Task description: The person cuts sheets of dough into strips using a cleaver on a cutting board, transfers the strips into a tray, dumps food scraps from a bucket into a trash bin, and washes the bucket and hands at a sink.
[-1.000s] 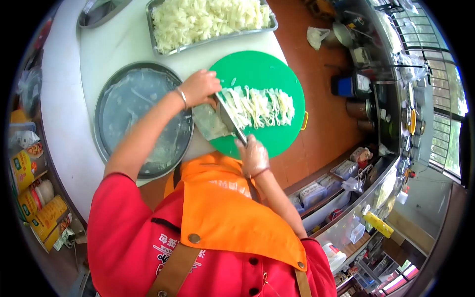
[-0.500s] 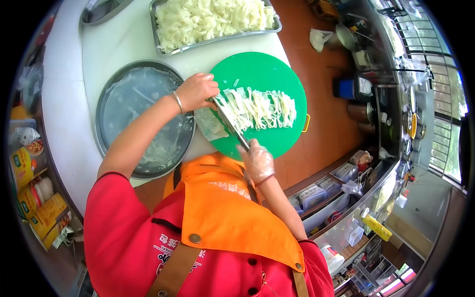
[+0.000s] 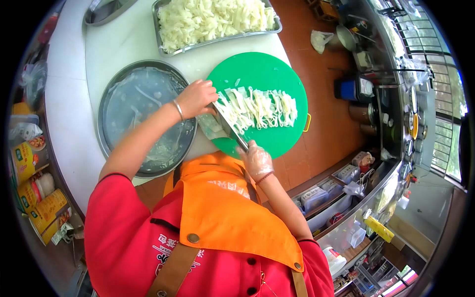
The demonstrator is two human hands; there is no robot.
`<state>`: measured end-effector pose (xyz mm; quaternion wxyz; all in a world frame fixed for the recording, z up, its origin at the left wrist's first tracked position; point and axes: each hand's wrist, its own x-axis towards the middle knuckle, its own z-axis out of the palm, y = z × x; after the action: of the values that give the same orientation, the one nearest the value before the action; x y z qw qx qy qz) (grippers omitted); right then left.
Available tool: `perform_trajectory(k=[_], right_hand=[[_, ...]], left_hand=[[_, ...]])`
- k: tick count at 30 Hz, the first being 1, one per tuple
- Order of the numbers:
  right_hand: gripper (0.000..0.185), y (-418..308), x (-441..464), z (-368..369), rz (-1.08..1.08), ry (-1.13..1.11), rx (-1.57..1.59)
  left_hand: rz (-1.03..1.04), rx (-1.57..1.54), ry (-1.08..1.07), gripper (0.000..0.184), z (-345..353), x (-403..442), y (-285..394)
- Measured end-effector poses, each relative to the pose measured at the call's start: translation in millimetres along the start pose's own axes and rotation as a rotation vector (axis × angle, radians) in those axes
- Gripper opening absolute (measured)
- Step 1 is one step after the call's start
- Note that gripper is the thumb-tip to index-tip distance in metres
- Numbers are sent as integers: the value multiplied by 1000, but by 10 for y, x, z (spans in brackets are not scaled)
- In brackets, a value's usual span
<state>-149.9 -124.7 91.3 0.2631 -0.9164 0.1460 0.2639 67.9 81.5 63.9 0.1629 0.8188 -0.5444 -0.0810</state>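
A knife (image 3: 228, 124) lies slantwise across a round green cutting board (image 3: 289, 143). Its handle is in my right hand (image 3: 258, 161), which wears a clear plastic glove. My left hand (image 3: 199, 98), bare with a bangle at the wrist, has its fingers closed on the far end of the blade. Right of the blade lie pale cut strips (image 3: 262, 109), bunched in a row. On the left side an uncut translucent sheet (image 3: 210, 127) reaches the board's edge, partly under my left hand.
Left of the board stands a large round metal pan (image 3: 143, 171) with translucent sheets in cloudy liquid. A metal tray (image 3: 222, 37) heaped with pale strips sits at the back. The white table (image 3: 118, 44) ends at the right, above a tiled floor (image 3: 316, 119).
The knife has shifted slightly on the sheet, its blade tilted differently. My left hand has moved slightly down and to the left, still at the far end of the blade.
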Motion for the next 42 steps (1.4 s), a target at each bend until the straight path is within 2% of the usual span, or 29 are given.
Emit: perform_trajectory(k=[1, 4, 5, 8, 9, 10, 12, 13, 17, 19, 22, 25, 28, 31, 33, 34, 36, 37, 40, 42], right_hand=[[40, 26, -38, -24, 9, -12, -23], [35, 62, -114, -56, -59, 21, -86], [34, 42, -98, -51, -82, 35, -55], [29, -90, 94, 4, -181, 107, 34], [28, -126, 145, 52, -223, 152, 72], [27, -168, 196, 87, -266, 197, 111], [26, -216, 254, 104, -228, 142, 138], [27, -223, 284, 96, -207, 114, 130], [30, -72, 302, -9, -122, 65, 48], [27, 142, 284, -46, -74, 128, 22], [29, 348, 269, -184, 53, 231, -28], [28, 409, 258, -250, 31, 263, -29], [29, 387, 281, -268, -6, 262, -63], [30, 324, 320, -320, -19, 250, -100], [30, 287, 385, -351, -19, 211, -122], [30, 264, 409, -331, -76, 260, -106], [30, 196, 469, -263, -193, 357, -76], [31, 179, 516, -224, -166, 350, -52], [32, 145, 634, -182, -173, 358, -62], [23, 77, 636, -230, -130, 308, -126]], left_hand=[[-48, -93, 86, 46, -21, -74, 123], [-372, -182, 550, 59, 135, -263, 304], [-576, -201, 677, 56, 307, -322, 355], [-876, -657, 474, 56, 712, -516, 420], [-817, -454, 442, 51, 733, -523, 498], [-860, -469, 379, 49, 744, -517, 536], [-938, -504, 247, 45, 760, -485, 608], [-905, -493, 220, 37, 783, -467, 618], [-781, -240, 250, 28, 766, -446, 679], [-750, -209, 277, 25, 795, -440, 690], [-802, -295, 245, 22, 794, -404, 724], [-773, -327, 148, 21, 757, -357, 716], [-656, -458, 139, 22, 740, -334, 705], [-644, -831, 21, 26, 548, -214, 782], [-575, -995, -31, 30, 556, -112, 805], [-540, -1077, -58, 32, 561, -61, 805], [-514, -1104, -95, 33, 577, 72, 773], [-503, -1118, -111, 34, 592, 125, 728], [-558, -819, 92, 35, 837, 225, 531], [-602, -639, 53, 36, 811, 230, 460]])
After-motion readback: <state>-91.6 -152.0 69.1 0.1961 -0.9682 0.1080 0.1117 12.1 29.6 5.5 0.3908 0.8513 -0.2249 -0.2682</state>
